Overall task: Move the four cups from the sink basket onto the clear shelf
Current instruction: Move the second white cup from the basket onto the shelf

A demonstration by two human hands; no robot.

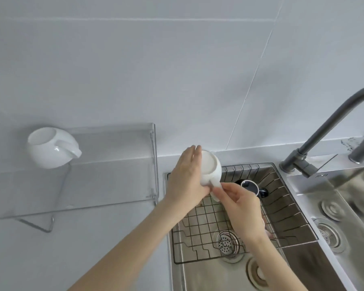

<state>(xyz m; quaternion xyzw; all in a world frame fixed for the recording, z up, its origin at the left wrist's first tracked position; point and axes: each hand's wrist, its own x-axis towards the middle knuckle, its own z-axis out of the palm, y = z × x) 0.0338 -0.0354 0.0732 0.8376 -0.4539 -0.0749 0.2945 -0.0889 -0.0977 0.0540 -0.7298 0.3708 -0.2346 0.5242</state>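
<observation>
A white cup point(211, 166) is held upside down above the far left corner of the wire sink basket point(290, 208). My left hand point(185, 181) wraps its side and my right hand point(242, 206) pinches its handle from below. A dark blue cup point(250, 186) lies on its side in the basket behind my right hand. Something pinkish point(268, 233) shows in the basket, mostly hidden under my right wrist. Another white cup point(51, 148) rests upside down on the left end of the clear shelf point(118, 164).
The sink point(208, 274) with its drain strainer point(227, 242) lies under the basket. A second basin point(345, 206) is to the right. A grey faucet point(324, 131) arches over from the back right. White counter surrounds the shelf, with a tiled wall behind.
</observation>
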